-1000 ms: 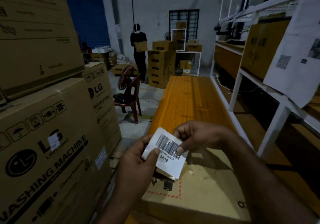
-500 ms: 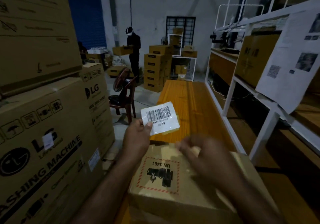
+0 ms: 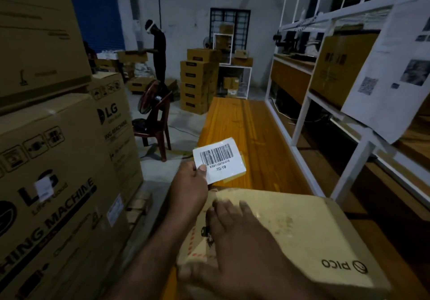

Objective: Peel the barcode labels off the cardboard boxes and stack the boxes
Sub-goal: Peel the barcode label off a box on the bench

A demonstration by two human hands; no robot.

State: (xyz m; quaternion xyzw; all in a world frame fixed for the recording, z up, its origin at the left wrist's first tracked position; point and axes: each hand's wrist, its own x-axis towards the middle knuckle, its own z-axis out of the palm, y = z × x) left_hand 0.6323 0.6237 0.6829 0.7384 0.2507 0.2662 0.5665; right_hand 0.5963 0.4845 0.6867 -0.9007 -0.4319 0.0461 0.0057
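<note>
Two hands in view, one head camera. Left hand [image 3: 189, 188] is up just past the box's [image 3: 314, 230] far left corner. Its thumb is on top and its fingers are curled behind, pinching the lower left corner of the label [image 3: 220, 160].

Label is off the box, held in the air above that far edge, printed side up. It is white with a black barcode and a line of small code text under it. A yellowish clear strip shows past its right and bottom edges.

Right hand [image 3: 235, 241] lies flat on the left half of the box top. Fingers are straight and spread, pointing to the far side, gripping nothing; slightly blurred. It partly covers a red dashed mark [image 3: 197, 251] with a black symbol.

Box is brown cardboard, flat, with PICO print [image 3: 342, 266] by its near right corner. It lies skewed over the near end of the orange bench [image 3: 244, 132], which runs on beyond it.

Left of the box are big stacked LG cartons [image 3: 46, 183] with washing machine print. Right of the box is a white rack [image 3: 302, 125] with a shelf carton [image 3: 337, 67] and a printed sheet [image 3: 384, 67] hanging off it.

Far beyond the box are a dark chair [image 3: 158, 127] on the floor and a stack [image 3: 197, 81] of brown boxes near the back wall. A person [image 3: 158, 51] in dark clothes stands at more cartons. Light is dim.
</note>
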